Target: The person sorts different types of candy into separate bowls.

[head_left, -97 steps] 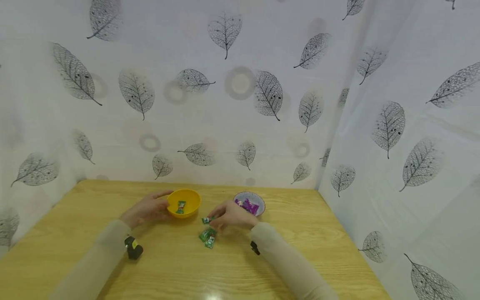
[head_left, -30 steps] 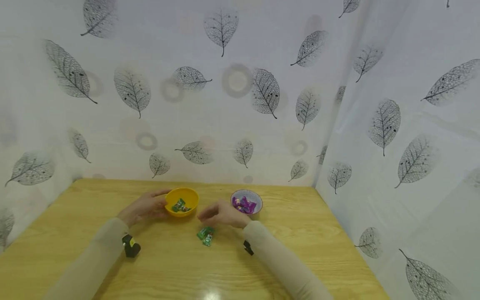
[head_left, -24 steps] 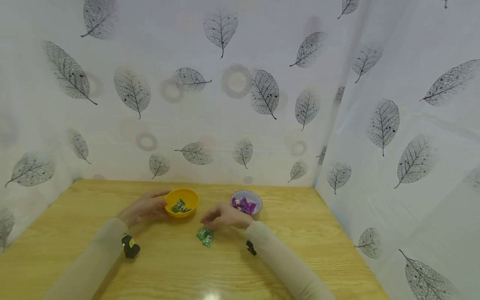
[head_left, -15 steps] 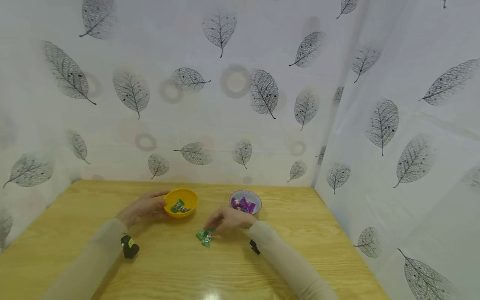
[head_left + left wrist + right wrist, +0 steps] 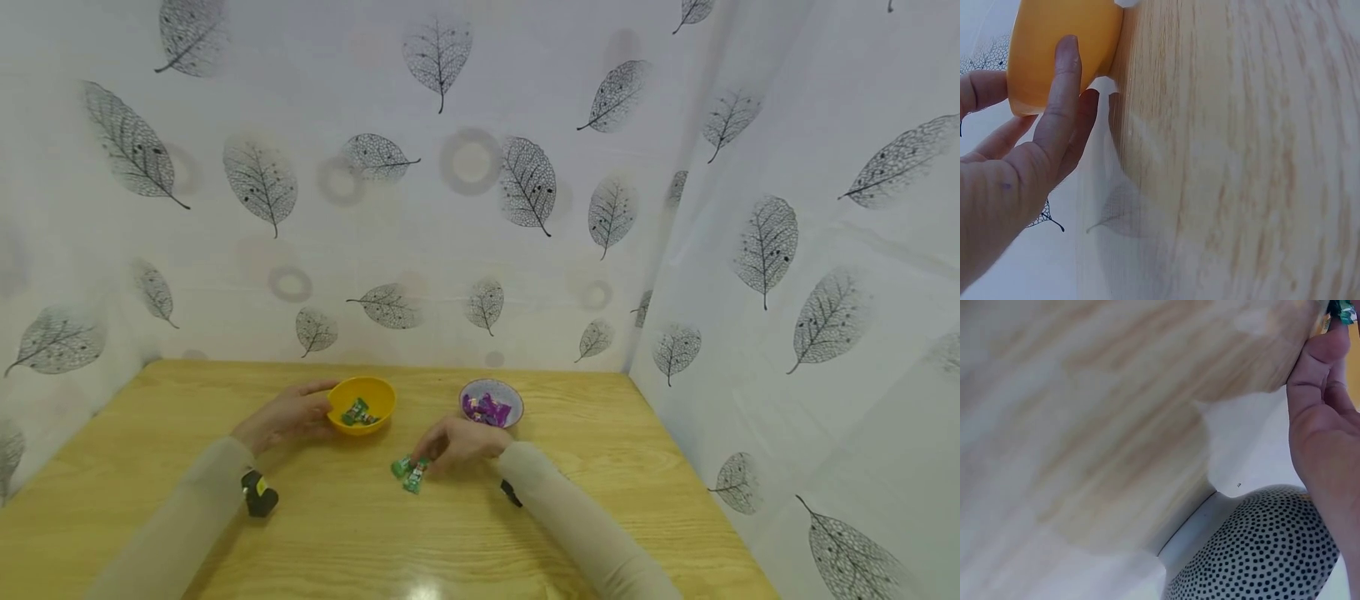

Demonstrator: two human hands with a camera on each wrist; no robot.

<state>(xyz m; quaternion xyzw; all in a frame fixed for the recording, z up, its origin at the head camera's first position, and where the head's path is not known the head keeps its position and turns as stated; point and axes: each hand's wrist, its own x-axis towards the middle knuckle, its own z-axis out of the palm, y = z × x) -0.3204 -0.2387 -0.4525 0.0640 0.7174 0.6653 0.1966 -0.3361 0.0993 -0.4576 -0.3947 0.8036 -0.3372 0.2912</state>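
My left hand holds the side of a yellow bowl. In the left wrist view the thumb lies along the outer wall of the yellow bowl, and another finger touches its edge. Green-wrapped candies lie inside it. Two more wrapped candies, one green and one green-and-white, lie close together on the table. My right hand reaches down over them, its fingertips pinching at one; a green wrapper shows at the fingertips in the right wrist view.
Behind my right hand stands a pale bowl with a dark rim, holding purple-wrapped candies. Its dotted outside fills the lower right wrist view. The wooden table meets leaf-patterned sheets at the back and right.
One green candy has gone from the table, and the yellow bowl now has more in it. My right hand has moved from beside that bowl down to the remaining candies. The left hand stays put.
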